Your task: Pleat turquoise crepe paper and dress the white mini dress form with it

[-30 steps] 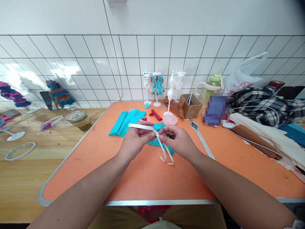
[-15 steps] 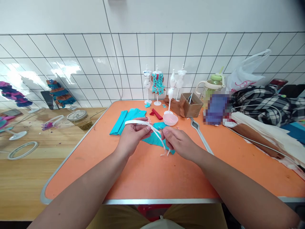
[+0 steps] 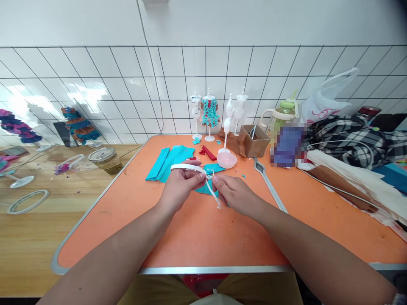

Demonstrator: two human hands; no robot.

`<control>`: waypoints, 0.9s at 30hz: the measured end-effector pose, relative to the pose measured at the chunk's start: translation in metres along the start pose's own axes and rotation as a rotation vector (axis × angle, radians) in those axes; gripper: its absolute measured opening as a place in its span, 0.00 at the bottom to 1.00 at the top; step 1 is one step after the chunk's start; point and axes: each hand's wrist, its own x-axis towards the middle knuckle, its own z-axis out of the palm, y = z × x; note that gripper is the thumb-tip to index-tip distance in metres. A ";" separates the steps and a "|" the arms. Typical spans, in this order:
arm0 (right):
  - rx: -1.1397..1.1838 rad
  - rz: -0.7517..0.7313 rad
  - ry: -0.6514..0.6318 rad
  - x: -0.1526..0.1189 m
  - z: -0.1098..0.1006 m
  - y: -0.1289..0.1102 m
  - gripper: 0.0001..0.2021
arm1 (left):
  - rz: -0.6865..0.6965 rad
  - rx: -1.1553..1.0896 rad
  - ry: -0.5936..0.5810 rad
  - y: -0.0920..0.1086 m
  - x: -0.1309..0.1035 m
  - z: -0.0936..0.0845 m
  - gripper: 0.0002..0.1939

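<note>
My left hand (image 3: 181, 184) is closed around a curved white band (image 3: 188, 167), pinching it between thumb and fingers above the table. A narrow white tail (image 3: 213, 195) hangs from the band toward the table, its tip frayed. Close on the right, my right hand (image 3: 233, 189) is closed in a pinch on another thin white end of the band, which bends up near my fingertips. Whether a small tool sits in that pinch is hidden. Pieces of turquoise crepe paper (image 3: 208, 187) lie beneath and behind both hands.
Behind my hands stand a pink bowl (image 3: 227, 161), a red paper roll (image 3: 209, 153), several small white mannequins (image 3: 196, 108) and a cardboard box (image 3: 256, 146). A grey strap (image 3: 270, 186) lies at the right. A jar (image 3: 106, 160) stands on the wooden surface at the left.
My right hand has moved slightly left and down, nearer my left hand. One white end that hung down now bends up at the right fingertips; the other still hangs.
</note>
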 end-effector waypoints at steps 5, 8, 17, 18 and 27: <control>-0.051 0.025 0.053 0.002 0.002 0.002 0.22 | 0.022 -0.026 0.049 -0.002 0.000 0.002 0.23; -0.049 0.035 0.044 0.002 0.004 0.003 0.21 | 0.026 -0.028 0.070 -0.001 0.000 0.001 0.24; -0.029 0.023 0.097 0.004 0.007 0.008 0.22 | -0.008 0.014 0.056 0.001 -0.001 0.000 0.28; -0.027 0.022 0.098 0.004 0.006 0.008 0.22 | -0.013 0.016 0.051 0.001 -0.001 0.000 0.28; -0.038 0.032 0.090 0.005 0.006 0.010 0.22 | -0.039 0.007 0.029 0.002 -0.002 0.003 0.29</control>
